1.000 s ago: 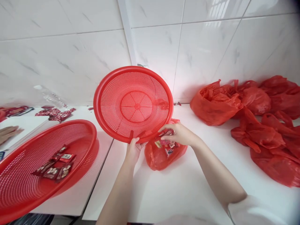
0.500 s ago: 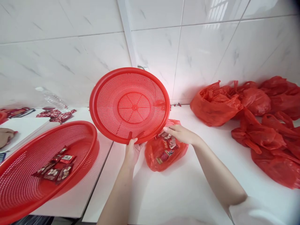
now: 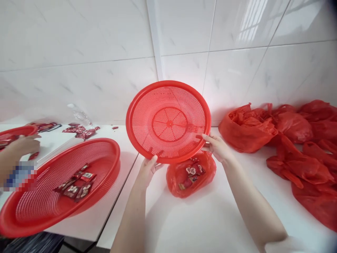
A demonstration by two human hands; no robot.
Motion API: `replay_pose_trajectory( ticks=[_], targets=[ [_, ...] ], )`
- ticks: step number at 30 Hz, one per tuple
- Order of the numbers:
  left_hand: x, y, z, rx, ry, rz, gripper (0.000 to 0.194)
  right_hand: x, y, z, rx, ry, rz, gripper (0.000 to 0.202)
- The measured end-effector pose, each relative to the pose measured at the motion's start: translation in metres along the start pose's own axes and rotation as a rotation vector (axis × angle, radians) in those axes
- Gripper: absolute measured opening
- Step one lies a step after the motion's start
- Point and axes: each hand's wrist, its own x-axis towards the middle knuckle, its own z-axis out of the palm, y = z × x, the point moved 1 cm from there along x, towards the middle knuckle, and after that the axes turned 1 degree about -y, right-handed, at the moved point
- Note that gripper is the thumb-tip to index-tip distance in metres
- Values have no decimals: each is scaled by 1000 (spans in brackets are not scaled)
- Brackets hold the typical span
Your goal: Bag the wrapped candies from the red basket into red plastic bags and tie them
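A round red plastic basket (image 3: 170, 123) with mesh walls is tilted up, its bare inside facing me. My left hand (image 3: 147, 170) grips the lower left of its rim, thumb on the inner side. At the lower right of the rim my right hand (image 3: 216, 146) holds it too, thumb over the edge and fingers behind. Just under the basket sits an open red plastic bag (image 3: 176, 184) on the white table, with several small snack packets (image 3: 194, 170) inside. The basket's lower edge hides the back of the bag's mouth.
At left another red basket (image 3: 105, 154) holds several dark red packets (image 3: 76, 186). Another person's hand (image 3: 25, 146) is beside a further basket (image 3: 30, 130) at far left. A clear bottle (image 3: 80, 114) lies near loose red packets (image 3: 85, 133). Filled red bags (image 3: 247, 130) crowd the right side.
My right hand has moved from the bag to the basket's rim and grips it. The basket is now held by both hands. Another person's hand has entered at the left.
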Motion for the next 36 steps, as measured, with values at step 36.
replay_pose_trajectory(
  ticks=[36],
  targets=[
    [-33,17,-45,-150,605,405,18,-47,-71,-53,359,430,-243,11]
  ],
)
